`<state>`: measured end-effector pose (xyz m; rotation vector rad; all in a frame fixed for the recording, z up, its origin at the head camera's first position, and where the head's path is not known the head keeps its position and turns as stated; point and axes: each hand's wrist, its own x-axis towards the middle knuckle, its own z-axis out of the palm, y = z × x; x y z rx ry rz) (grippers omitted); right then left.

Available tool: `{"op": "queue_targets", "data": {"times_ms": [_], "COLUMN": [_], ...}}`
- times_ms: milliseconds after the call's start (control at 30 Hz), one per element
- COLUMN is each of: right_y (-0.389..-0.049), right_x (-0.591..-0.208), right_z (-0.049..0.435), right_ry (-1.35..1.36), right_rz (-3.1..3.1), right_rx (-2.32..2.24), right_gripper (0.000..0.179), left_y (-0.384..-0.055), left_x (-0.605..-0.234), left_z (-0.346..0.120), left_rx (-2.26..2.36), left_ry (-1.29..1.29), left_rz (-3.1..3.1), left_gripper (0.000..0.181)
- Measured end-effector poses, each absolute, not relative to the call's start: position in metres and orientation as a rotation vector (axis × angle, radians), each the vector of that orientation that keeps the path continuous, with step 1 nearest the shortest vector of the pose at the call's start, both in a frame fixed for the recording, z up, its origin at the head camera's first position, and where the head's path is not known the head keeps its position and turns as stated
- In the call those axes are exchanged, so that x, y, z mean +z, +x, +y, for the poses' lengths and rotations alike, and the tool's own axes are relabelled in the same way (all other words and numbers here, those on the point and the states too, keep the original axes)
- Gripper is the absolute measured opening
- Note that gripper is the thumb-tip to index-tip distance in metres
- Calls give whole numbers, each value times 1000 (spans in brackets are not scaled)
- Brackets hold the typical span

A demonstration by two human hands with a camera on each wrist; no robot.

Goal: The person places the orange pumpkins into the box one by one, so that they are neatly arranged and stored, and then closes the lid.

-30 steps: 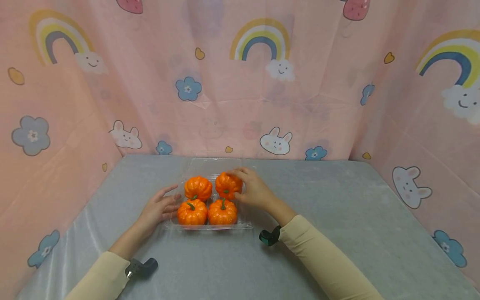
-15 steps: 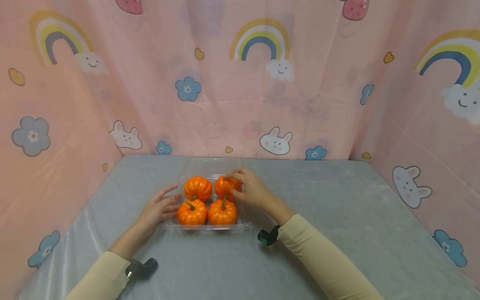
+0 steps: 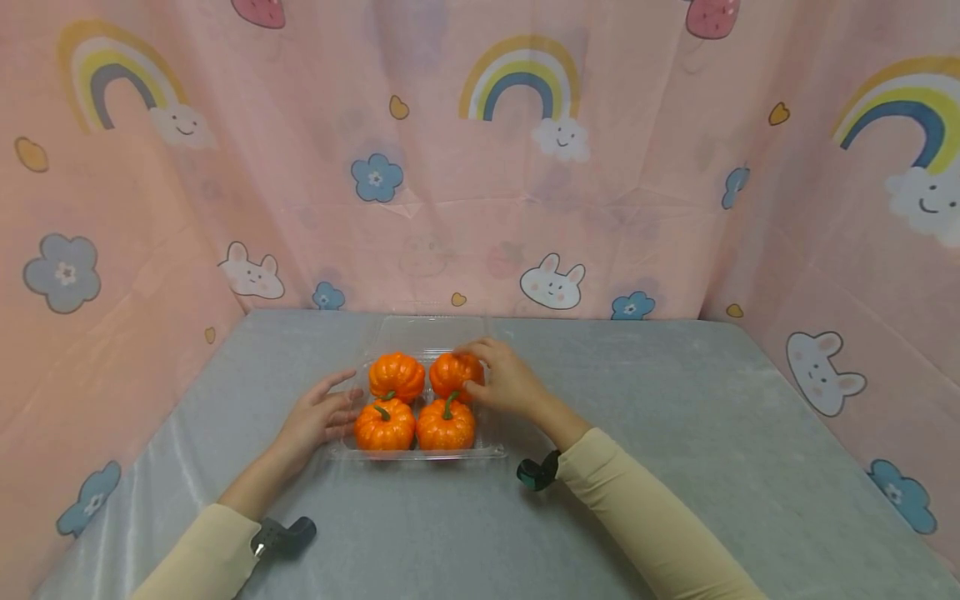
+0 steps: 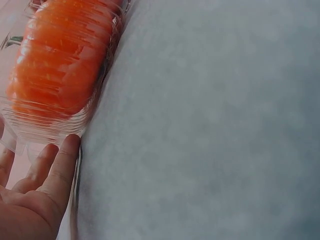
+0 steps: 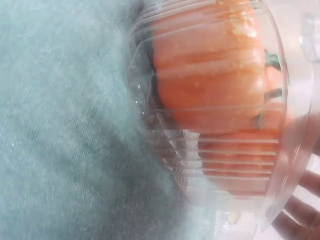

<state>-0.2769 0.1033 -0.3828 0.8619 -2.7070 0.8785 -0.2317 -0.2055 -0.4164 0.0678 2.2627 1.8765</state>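
A clear plastic clamshell box (image 3: 487, 452) stands on the table with its lid folded back. Several small orange pumpkins with green stems sit in it in two rows. My right hand (image 3: 512, 385) grips the back right pumpkin (image 3: 446, 372), fingers over its top and thumb at its near side. At the box's left side is my left hand (image 3: 318, 417), its fingers extended. In the left wrist view, those fingertips (image 4: 73, 141) lie against the ribbed plastic wall. The right wrist view shows pumpkins through the wall and my right fingers (image 5: 300, 212) beyond the rim.
The grey cloth-covered table (image 3: 637, 433) stretches out on both sides of the box. A pink curtain (image 3: 450, 225) printed with rainbows and rabbits encloses the back and sides. The raised clear lid (image 3: 427, 331) lies towards the curtain.
The back right pumpkin has turned slightly and settled a little in the box under my right hand, which has barely shifted. My left hand has stayed where it was.
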Motion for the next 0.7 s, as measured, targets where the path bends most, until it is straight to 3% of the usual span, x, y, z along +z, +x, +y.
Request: {"op": "queue_targets", "data": {"times_ms": [267, 700], "right_y": [-286, -305], "right_x": [-381, -396], "right_z": [114, 128], "right_ry": [834, 489], "right_rz": [-2631, -2538], "right_rx": [1020, 1314], "right_gripper": [34, 33], "left_y": [-232, -232], "left_x": [-416, -418], "left_z": [-205, -206], "left_rx": [1878, 1872], "left_ry": [66, 68], "left_rz": [2264, 2271], "left_gripper": [53, 52]}}
